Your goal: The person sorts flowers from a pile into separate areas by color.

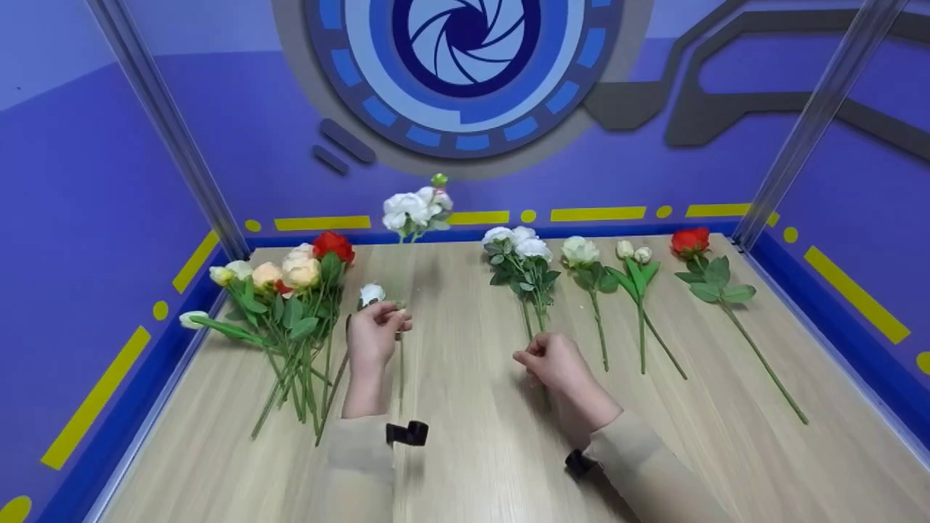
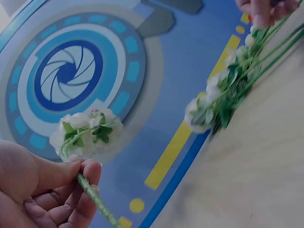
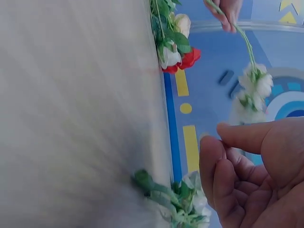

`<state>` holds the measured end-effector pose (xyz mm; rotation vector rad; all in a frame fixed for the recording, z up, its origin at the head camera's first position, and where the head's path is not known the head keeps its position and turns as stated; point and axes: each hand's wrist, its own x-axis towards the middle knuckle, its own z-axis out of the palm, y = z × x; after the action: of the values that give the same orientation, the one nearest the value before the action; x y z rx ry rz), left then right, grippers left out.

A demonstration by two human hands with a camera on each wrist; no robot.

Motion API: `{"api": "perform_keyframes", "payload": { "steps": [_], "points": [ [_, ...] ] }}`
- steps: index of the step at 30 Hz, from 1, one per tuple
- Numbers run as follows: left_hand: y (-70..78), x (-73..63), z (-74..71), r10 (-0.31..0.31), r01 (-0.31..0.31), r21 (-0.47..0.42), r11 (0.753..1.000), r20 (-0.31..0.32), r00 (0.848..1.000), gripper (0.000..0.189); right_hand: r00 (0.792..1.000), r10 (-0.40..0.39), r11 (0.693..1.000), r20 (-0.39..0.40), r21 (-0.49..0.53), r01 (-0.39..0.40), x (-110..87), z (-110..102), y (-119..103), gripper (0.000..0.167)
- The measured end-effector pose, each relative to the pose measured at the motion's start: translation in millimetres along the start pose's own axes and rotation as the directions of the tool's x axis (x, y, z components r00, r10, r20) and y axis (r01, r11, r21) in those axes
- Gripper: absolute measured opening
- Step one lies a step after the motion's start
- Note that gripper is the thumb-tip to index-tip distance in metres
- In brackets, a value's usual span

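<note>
My left hand (image 1: 374, 340) pinches the green stem of a white artificial flower spray (image 1: 415, 209) between thumb and fingers. The blooms (image 2: 88, 130) stand up beyond the hand, raised off the table. My right hand (image 1: 563, 369) hangs over the lower stems of a white flower bunch (image 1: 524, 250). In the right wrist view its fingers (image 3: 225, 183) are curled in, the thumb close to the index fingertip, and nothing shows between them. A single white flower (image 1: 372, 293) lies just behind my left hand, its stem partly hidden.
At the left lies a mixed pile of flowers (image 1: 290, 290), red, peach and white, with crossed stems. To the right lie a pale rose (image 1: 581, 251), white tulips (image 1: 633, 254) and a red flower (image 1: 690, 241). A patterned blue wall (image 1: 240, 109) backs the wooden table (image 1: 465, 436).
</note>
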<state>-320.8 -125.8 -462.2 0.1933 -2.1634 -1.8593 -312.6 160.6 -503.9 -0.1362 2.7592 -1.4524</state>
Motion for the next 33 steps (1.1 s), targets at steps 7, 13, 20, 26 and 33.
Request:
{"api": "perform_keyframes", "payload": {
  "steps": [7, 13, 20, 26, 33],
  "points": [
    [3.8, -10.1, 29.9, -0.031, 0.046, -0.127, 0.991, 0.119, 0.992, 0.022, 0.986, -0.089, 0.991, 0.138, 0.116, 0.073, -6.1, 13.1, -6.0, 0.015],
    [6.7, -20.1, 52.5, -0.08, 0.133, -0.213, 0.968, 0.238, 0.968, 0.023, 0.953, -0.207, 0.952, 0.221, 0.271, 0.144, -13.6, 25.3, -13.5, 0.027],
    [4.6, -27.8, 72.1, -0.077, 0.175, -0.299, 0.938, 0.312, 0.947, 0.024, 0.951, -0.241, 0.92, 0.193, 0.358, 0.161, -21.6, 31.5, -22.7, 0.024],
    [3.9, -26.8, 69.5, -0.094, 0.184, -0.248, 0.951, 0.336, 0.937, 0.028, 0.955, -0.267, 0.932, 0.129, 0.286, 0.222, -23.6, 30.0, -25.6, 0.013],
    [3.8, -17.4, 52.4, -0.095, 0.106, -0.031, 0.994, 0.261, 0.961, 0.031, 0.979, -0.2, 0.955, 0.022, 0.226, 0.19, -12.6, 22.3, -12.1, 0.01]
  ]
}}
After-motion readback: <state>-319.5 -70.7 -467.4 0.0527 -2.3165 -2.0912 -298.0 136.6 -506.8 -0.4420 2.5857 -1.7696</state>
